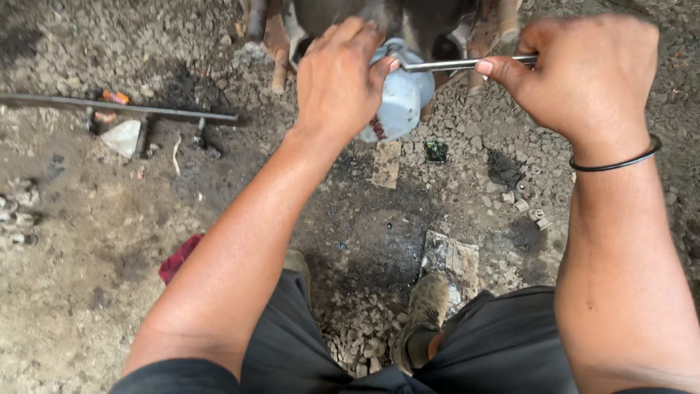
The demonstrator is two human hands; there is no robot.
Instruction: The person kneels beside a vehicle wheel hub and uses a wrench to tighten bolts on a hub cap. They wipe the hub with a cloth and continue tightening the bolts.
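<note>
Gripping a pale blue can (401,98) from above, the left hand (339,76) has its fingers curled over the can's top, far in the scene. The right hand (587,73), fisted with a black band (616,162) at the wrist, holds a thin metal rod (456,64) whose tip touches the can's top edge. Below lie dirt and gravel (95,248), a long bar (117,108) far left, a red rag (179,257) near left, and a shoe (423,314) on a wood block (456,257).

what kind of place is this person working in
Probably a rough outdoor or open workshop yard. The ground is bare, oil-stained dirt strewn with gravel, a metal rod lies on it, and the hands work a metal tool on a pale blue-grey part.
</note>
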